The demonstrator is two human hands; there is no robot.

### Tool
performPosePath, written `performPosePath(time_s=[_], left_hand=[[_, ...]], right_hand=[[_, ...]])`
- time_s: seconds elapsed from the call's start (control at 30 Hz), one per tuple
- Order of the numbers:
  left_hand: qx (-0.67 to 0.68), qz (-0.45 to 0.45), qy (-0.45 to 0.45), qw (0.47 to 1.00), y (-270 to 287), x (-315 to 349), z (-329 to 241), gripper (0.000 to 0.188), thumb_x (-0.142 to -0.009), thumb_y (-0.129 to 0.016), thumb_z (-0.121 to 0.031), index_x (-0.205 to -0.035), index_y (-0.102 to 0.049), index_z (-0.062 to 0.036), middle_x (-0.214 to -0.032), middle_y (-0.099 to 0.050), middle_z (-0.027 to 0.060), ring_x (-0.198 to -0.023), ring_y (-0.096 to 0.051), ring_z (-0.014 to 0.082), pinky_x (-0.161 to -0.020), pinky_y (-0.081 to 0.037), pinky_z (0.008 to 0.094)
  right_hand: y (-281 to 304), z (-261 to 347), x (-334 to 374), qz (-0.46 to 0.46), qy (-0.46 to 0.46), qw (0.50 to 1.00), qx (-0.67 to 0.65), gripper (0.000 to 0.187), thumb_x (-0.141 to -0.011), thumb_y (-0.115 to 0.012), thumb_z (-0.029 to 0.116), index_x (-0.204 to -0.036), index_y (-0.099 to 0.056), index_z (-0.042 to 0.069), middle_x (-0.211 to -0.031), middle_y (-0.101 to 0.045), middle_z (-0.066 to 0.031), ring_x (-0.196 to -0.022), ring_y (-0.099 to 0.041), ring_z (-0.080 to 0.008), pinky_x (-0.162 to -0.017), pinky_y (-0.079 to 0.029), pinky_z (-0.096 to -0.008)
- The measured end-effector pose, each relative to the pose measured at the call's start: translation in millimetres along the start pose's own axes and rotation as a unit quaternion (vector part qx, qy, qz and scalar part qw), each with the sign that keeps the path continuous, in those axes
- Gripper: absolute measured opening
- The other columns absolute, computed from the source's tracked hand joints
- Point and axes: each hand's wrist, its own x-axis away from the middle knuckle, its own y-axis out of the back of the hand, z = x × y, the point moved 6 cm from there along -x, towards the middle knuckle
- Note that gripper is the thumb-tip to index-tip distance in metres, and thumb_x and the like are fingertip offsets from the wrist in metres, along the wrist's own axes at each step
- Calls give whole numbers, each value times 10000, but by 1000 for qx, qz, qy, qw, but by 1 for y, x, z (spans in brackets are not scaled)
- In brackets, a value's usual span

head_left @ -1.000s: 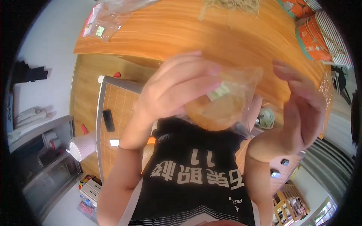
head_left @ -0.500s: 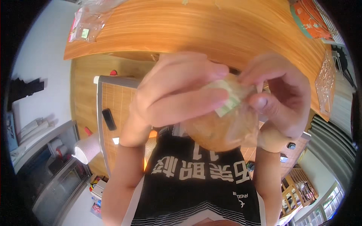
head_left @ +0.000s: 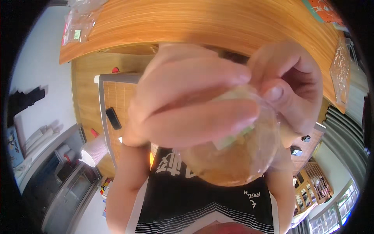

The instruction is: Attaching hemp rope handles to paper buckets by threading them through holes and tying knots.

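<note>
Clear plastic packaging [head_left: 78, 33] lies on the left end of the wooden table [head_left: 175, 23]; nearer than the table's edge rests a black phone [head_left: 113, 118]. Next, the left hand [head_left: 191, 99] grips a round, brownish-yellow packet [head_left: 233, 163], held up on the table's near side. The right hand [head_left: 292, 85] pinches the packet's upper edge. Last, a speckled clear sheet [head_left: 340, 72] lies at the table's right end.

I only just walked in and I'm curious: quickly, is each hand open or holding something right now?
Left hand: closed, holding a clear bag with a round tan item inside.
Right hand: closed, pinching the bag's edge.
</note>
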Motion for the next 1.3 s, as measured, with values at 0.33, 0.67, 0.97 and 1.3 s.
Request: performPosePath(time_s=[0.33,0.67,0.97,1.3], left_hand=[[88,-32,-48,994,-12,-25,-27,263,-898,-708,-227,-1123,-577,-189,-1036,-577,150,-814,-607,303,-702,-547,415],[181,9,-55,982,-1,-18,-50,204,-896,-715,-216,-1059,-603,-166,-955,-619,112,-765,-621,268,-668,-566,399],[98,-8,-43,994,-1,-35,-43,289,-852,-760,-179,-1071,-572,-195,-948,-619,109,-744,-604,276,-633,-540,387],[115,37,-37,992,11,-36,-53,231,-825,-786,-139,-979,-615,-110,-887,-609,99,-703,-635,246,-589,-534,341]], right_hand=[[-3,18,10,-23,97,995,-24,263,-941,-721,182,-892,-510,33,-719,-615,-122,-631,-529,-168,-570,-438,-275],[-11,39,16,87,217,972,11,302,-922,-763,248,-857,-554,40,-668,-665,-89,-630,-587,-215,-564,-476,-305],[-7,39,8,38,280,949,142,345,-926,-741,357,-896,-541,78,-660,-627,-27,-617,-543,-174,-557,-420,-308],[-14,40,16,59,200,975,78,312,-879,-804,297,-768,-629,64,-703,-706,-68,-639,-591,-213,-566,-451,-336]])
